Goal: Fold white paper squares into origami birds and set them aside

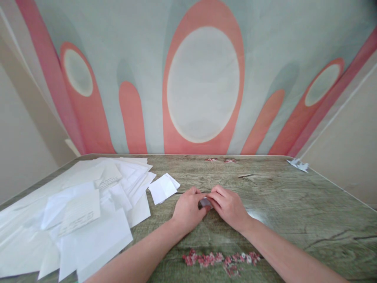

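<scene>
My left hand [187, 208] and my right hand [228, 206] meet at the middle of the wood-grain table [294, 204], knuckles up and fingers curled. Between their fingertips sits a small folded piece of paper [205, 203], pale grey, pressed against the tabletop; both hands pinch it. Most of that piece is hidden under my fingers. A small folded white paper [163, 188] lies just left of my left hand, apart from it.
A large loose heap of white sheets [82, 212] covers the table's left part. A crumpled scrap [299, 164] lies at the far right corner. Printed red flower marks [219, 259] show near the front edge. A pink and grey patterned wall [203, 78] rises behind.
</scene>
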`<state>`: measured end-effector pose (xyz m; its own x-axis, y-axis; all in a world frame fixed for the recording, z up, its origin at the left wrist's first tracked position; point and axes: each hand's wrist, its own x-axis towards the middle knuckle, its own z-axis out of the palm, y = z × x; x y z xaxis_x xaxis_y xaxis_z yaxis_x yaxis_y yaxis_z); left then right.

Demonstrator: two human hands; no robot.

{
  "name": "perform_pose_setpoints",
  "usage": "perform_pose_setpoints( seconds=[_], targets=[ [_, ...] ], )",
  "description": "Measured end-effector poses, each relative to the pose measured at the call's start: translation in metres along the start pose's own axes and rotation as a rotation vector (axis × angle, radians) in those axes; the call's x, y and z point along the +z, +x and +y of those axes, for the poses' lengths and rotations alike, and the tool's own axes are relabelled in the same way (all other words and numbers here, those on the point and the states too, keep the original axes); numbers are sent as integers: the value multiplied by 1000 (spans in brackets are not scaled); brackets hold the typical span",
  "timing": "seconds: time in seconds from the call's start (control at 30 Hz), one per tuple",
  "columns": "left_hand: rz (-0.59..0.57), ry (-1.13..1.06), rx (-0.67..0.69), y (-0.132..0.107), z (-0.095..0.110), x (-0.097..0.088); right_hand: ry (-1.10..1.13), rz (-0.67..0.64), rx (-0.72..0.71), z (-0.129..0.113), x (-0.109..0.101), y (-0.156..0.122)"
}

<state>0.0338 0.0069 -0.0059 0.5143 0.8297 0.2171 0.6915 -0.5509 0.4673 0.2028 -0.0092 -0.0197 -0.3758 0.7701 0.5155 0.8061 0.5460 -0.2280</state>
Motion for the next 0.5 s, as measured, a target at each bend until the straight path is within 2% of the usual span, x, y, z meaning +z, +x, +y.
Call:
perform_pose_setpoints(
  seconds=[0.27, 0.5],
  targets=[
    [19, -17, 4, -1, 1, -1, -45, -47, 42, 2, -1, -2],
    [66, -27, 3, -2, 0, 3, -114, -40, 5, 4, 1, -5]
  ],
)
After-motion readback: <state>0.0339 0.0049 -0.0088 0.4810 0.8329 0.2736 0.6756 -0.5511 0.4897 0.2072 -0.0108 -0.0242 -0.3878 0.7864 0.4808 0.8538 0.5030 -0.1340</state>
